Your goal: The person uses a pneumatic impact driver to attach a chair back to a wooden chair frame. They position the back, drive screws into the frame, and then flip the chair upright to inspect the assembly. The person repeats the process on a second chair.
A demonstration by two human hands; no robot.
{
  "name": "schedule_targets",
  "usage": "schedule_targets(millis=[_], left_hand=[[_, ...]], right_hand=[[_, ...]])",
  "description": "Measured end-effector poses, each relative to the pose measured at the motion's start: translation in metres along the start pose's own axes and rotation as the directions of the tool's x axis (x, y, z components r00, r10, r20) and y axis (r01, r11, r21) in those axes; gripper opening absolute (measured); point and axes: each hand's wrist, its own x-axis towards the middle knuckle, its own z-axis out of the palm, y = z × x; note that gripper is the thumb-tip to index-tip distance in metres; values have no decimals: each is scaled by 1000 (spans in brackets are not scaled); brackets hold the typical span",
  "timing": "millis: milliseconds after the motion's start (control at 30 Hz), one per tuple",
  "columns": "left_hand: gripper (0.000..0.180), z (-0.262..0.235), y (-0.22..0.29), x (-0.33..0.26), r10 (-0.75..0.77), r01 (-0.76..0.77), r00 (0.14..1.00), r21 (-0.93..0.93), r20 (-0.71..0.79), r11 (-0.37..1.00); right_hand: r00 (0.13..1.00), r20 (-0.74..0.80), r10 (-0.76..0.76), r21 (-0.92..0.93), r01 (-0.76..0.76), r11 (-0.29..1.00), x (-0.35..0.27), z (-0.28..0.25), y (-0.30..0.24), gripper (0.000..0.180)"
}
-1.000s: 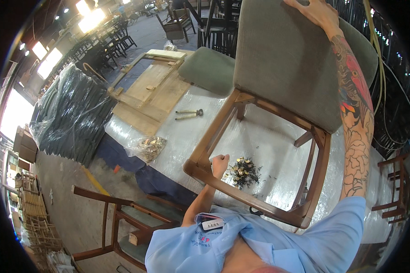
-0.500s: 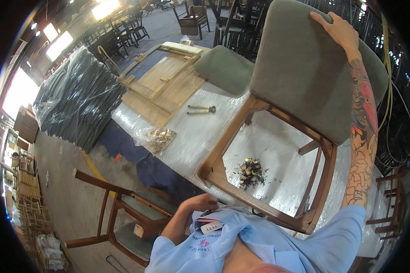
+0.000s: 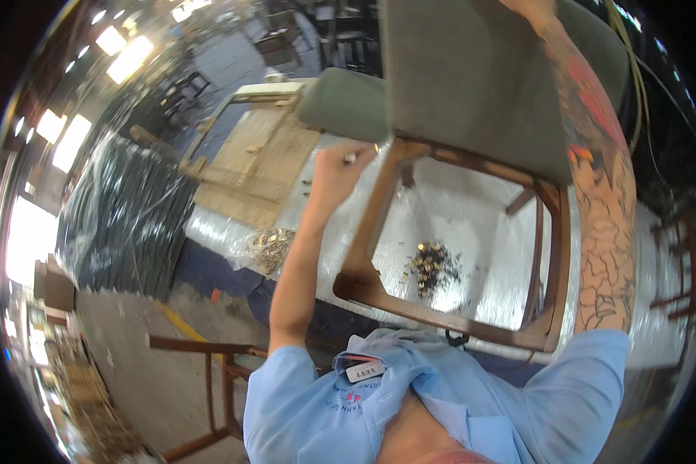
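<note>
My left hand [image 3: 336, 174] is raised over the table near the chair frame's left rail, fingers pinched together. A small gold-coloured piece glints at its fingertips, and something small and white shows in the curled fingers. My right hand [image 3: 535, 8], cut off by the top edge, rests at the top of the chair's grey-green padded backrest [image 3: 472, 77]; its fingers are out of view. The wooden chair frame [image 3: 356, 286] has an open seat. Through it shows a heap of small gold and black pieces [image 3: 433, 267]. The pincers' handle tips [image 3: 307, 189] poke out beside my left forearm.
A grey-green pad [image 3: 344, 100] and a wooden panel [image 3: 247, 151] lie on the plastic-covered table [image 3: 472, 209]. A clear bag of small pieces [image 3: 267, 249] sits near its left edge. Another wooden chair [image 3: 213, 371] lies tipped at lower left. Wrapped stacked goods [image 3: 124, 216] stand beyond.
My left hand has risen from beside my shirt, forward over the table, and now covers most of the pincers. The view has shifted, and my right hand stays at the backrest's top.
</note>
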Motion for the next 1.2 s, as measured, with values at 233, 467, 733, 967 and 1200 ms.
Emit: schedule_targets(millis=[233,467,733,967,1200], left_hand=[[15,71,-25,70,368,-394,899,70,239,917],[19,74,-50,62,262,-321,894,111,364,941],[32,72,-41,62,115,-238,898,248,425,939],[34,69,-51,69,258,-309,902,100,346,946],[16,11,-69,2,-582,411,741,-912,334,0]], right_hand=[[997,1,74,-59,-74,996,-5,-12,30,83],[994,7,111,-71,-110,991,-11,-5,25,83],[995,-15,102,-79,-103,992,-8,-11,25,84],[995,-12,98,-96,-99,990,-7,-11,26,82],[1000,16,24,-34,-24,999,-1,45,11,70]])
